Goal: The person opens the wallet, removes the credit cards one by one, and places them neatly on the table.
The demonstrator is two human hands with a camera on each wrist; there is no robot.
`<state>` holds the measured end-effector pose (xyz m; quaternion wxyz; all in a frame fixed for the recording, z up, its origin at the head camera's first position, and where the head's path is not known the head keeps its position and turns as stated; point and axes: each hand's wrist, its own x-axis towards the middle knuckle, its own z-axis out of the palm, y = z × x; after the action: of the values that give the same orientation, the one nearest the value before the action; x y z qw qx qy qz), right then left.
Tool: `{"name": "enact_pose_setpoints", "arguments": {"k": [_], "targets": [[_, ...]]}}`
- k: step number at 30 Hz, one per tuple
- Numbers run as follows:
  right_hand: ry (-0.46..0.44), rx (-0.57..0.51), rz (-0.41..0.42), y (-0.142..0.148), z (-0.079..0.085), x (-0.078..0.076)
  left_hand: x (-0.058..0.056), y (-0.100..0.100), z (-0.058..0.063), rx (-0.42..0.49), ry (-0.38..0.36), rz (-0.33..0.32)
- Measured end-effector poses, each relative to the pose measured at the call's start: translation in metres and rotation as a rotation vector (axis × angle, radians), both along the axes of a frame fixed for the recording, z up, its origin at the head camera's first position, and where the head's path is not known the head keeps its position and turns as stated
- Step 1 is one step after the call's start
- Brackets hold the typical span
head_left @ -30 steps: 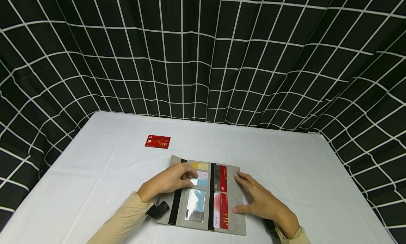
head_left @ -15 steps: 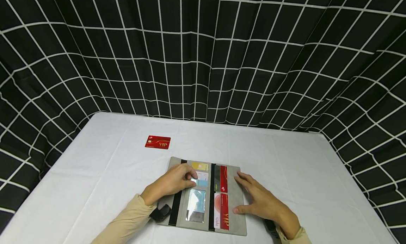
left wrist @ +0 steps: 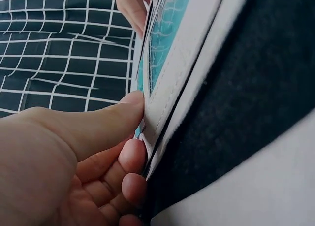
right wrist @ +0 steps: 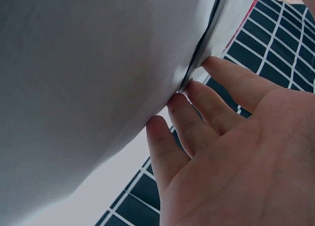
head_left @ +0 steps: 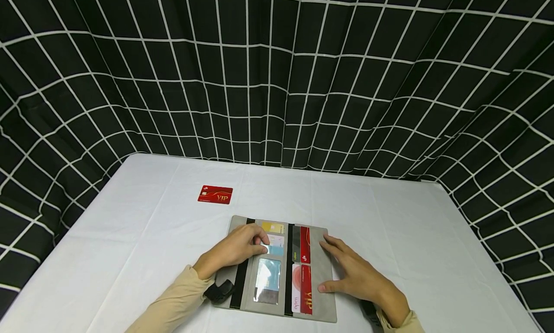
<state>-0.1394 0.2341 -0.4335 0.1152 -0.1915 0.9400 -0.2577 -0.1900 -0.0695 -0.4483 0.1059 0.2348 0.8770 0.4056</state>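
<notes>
A grey card holder [head_left: 323, 275] lies unfolded on the white cloth, with black bands [head_left: 239, 285] and several cards in its pockets. My left hand [head_left: 237, 244] reaches over its left panel, thumb and curled fingers pinching a light blue card [head_left: 273, 249] at a middle pocket. In the left wrist view a teal sliver of the card [left wrist: 140, 80] shows at the thumb tip, beside the stitched pocket edge [left wrist: 160, 103]. My right hand [head_left: 357, 270] rests at the holder's right edge, fingers spread; in the right wrist view its fingertips [right wrist: 160, 125] touch the edge.
A red VIP card [head_left: 215, 194] lies on the white table [head_left: 368, 213] beyond the holder. More red cards [head_left: 305, 287] sit in the right panel's pockets, and a clear window pocket [head_left: 267, 280] is at lower left. A black gridded curtain [head_left: 277, 83] surrounds the table.
My left hand has shifted slightly right over the pocket, and the holder's upper left corner has dropped a little. My right hand has stayed at the right edge.
</notes>
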Motion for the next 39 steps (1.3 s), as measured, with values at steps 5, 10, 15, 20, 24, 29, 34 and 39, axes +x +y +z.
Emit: {"name": "enact_pose_setpoints", "arguments": {"k": [5, 10, 15, 20, 24, 29, 34, 39], "targets": [[-0.004, -0.005, 0.000, 0.0004, -0.0003, -0.0004, -0.0005, -0.0004, -0.0013, 0.004, 0.000, -0.003], [-0.005, -0.005, -0.001, 0.0006, -0.0002, -0.0007, -0.0010, -0.0007, -0.0016, -0.002, 0.013, -0.001], [-0.003, -0.006, 0.000, 0.0006, -0.0001, -0.0002, -0.0026, -0.0013, -0.0028, 0.000, 0.041, 0.016], [0.000, -0.001, -0.003, 0.0009, -0.0002, -0.0004, -0.0034, -0.0005, -0.0036, 0.001, 0.066, 0.025], [-0.003, 0.000, -0.006, 0.0010, 0.0000, -0.0007, -0.0029, 0.0000, -0.0041, 0.000, 0.073, 0.032], [-0.002, 0.002, -0.006, 0.0010, 0.0005, -0.0008, -0.0010, 0.0006, -0.0038, 0.009, 0.068, 0.044], [-0.004, 0.005, -0.004, 0.0010, 0.0005, -0.0009, -0.0005, 0.0015, -0.0024, 0.009, 0.060, 0.040], [-0.009, 0.001, -0.002, 0.0010, 0.0005, -0.0008, -0.0015, 0.0011, -0.0022, 0.003, 0.054, 0.033]]}}
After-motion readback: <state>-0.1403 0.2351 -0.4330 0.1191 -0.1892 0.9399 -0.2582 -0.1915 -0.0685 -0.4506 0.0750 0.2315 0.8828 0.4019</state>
